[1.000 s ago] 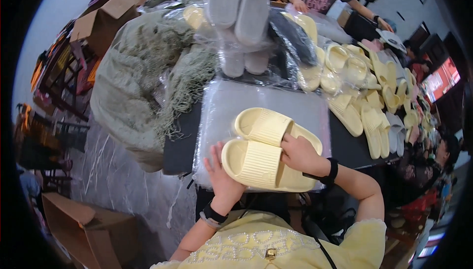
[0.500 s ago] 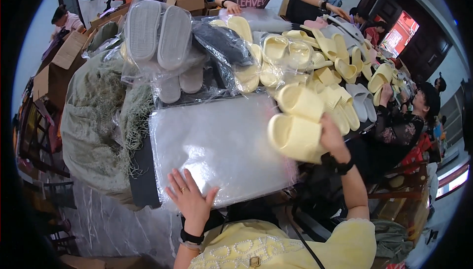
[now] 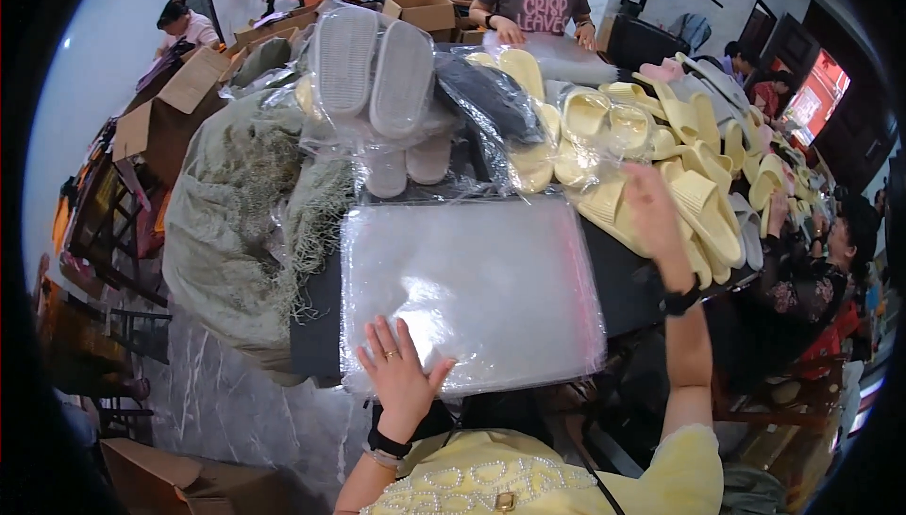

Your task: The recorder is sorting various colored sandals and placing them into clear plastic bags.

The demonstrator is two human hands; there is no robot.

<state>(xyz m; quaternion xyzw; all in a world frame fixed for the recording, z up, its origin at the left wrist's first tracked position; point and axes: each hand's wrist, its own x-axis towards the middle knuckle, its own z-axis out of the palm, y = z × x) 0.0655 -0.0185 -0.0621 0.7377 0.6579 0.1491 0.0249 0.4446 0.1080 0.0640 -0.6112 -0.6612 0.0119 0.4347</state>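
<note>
My left hand (image 3: 400, 373) lies flat with fingers spread on the near left part of a stack of clear plastic bags (image 3: 462, 298), which has a pink strip along its right edge. Blurred by motion, my right hand (image 3: 653, 208) hangs over the left side of the pile of pale yellow slippers (image 3: 698, 213). Its fingers are smeared, and no slipper shows clearly in its grasp. Yellow slippers in clear wrapping (image 3: 585, 123) lie beyond the bag stack. Grey slippers in a bag (image 3: 403, 76) rest to their left.
Olive fringed cloth (image 3: 236, 232) is heaped at the table's left. A dark bagged item (image 3: 491, 95) lies among the slippers. Cardboard boxes (image 3: 179, 100) stand at the far left. One person (image 3: 530, 0) works across the table, another (image 3: 812, 260) at the right.
The pair of yellow slippers has left my right hand's earlier spot over the bags' right edge; my hand is now farther off, over the pile. My left hand stays on the bags. The view has shifted.
</note>
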